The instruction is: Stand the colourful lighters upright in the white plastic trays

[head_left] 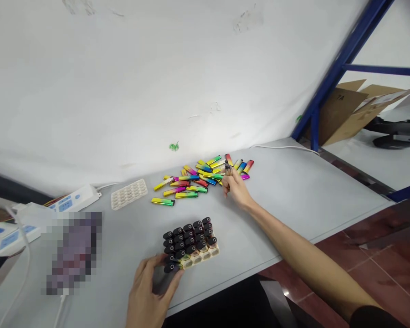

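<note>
My left hand [148, 289] grips the near left corner of a cream tray [201, 258], thumb at the front edge and fingers at the left side. Several lighters [189, 240] stand upright in the tray, their black tops up; some slots in the front row hold nothing. At the far side, my right hand [236, 187] reaches into a loose pile of shiny multicoloured lighters [186, 189]. Its fingers are pinched on a lighter [228, 169] whose metal top shows above them; the fingers hide most of its body.
Another cream tray [129, 194] with bare slots lies near the wall on the left. White power strips [68, 202] and cables sit at the left edge, with a pixelated item [75, 253] in front. A blue frame [328, 86] and cardboard boxes [348, 109] stand at right.
</note>
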Demonstrator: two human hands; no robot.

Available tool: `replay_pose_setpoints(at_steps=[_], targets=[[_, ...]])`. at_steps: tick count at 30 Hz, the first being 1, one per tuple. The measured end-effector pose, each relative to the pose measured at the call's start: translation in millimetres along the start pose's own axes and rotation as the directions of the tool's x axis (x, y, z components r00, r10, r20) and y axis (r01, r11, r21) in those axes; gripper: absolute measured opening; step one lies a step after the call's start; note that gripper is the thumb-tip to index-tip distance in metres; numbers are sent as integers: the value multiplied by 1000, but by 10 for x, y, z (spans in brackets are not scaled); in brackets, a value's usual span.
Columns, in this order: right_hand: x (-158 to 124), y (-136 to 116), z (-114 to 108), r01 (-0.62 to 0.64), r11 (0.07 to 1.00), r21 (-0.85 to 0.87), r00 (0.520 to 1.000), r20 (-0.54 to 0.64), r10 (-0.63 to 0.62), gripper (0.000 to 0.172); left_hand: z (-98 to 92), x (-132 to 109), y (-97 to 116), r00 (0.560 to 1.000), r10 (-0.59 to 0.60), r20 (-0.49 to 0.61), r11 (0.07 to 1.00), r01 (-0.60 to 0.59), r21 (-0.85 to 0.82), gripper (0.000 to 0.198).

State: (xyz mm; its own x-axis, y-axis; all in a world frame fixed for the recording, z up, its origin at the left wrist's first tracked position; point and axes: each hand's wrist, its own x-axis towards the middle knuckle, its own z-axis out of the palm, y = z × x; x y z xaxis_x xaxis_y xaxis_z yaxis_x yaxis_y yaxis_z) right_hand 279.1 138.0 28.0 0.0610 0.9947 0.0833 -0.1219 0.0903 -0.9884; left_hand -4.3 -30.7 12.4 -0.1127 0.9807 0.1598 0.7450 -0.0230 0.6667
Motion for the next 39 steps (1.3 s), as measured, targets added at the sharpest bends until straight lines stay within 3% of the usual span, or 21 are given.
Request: replay_pose_setpoints(at_steps=[4, 6, 11, 17, 22, 26, 39], targets=[[-11, -30, 35, -125, 980, 154, 990, 86, 112, 56, -7, -3, 25, 1000, 11, -10, 1000, -11, 2, 46], [-16, -37, 37, -155, 972, 178, 987, 79, 143, 61, 0, -6, 21, 1000, 7, -17, 1000, -7, 4, 45], [-48, -48, 48, -177, 958, 227, 984, 69, 166, 55, 23, -10, -1, 999, 19, -33, 1000, -18, 17, 45], [-105, -64, 83, -194, 943, 271, 975, 161, 155, 47, 34, -10, -44, 999, 17, -34, 998, -15, 56, 45], [-105, -37, 51, -275, 917, 289, 955, 196, 224, 48, 43, -8, -139, 999, 50, -6, 995, -49, 84, 44], [-63, -5, 21, -335, 894, 299, 937, 205, 283, 61, 34, 0, -135, 998, 60, 6, 994, -60, 96, 44], [-76, 9, 60, -378, 893, 243, 923, 171, 344, 56, 29, -8, -96, 999, 38, 8, 996, -38, 83, 44]])
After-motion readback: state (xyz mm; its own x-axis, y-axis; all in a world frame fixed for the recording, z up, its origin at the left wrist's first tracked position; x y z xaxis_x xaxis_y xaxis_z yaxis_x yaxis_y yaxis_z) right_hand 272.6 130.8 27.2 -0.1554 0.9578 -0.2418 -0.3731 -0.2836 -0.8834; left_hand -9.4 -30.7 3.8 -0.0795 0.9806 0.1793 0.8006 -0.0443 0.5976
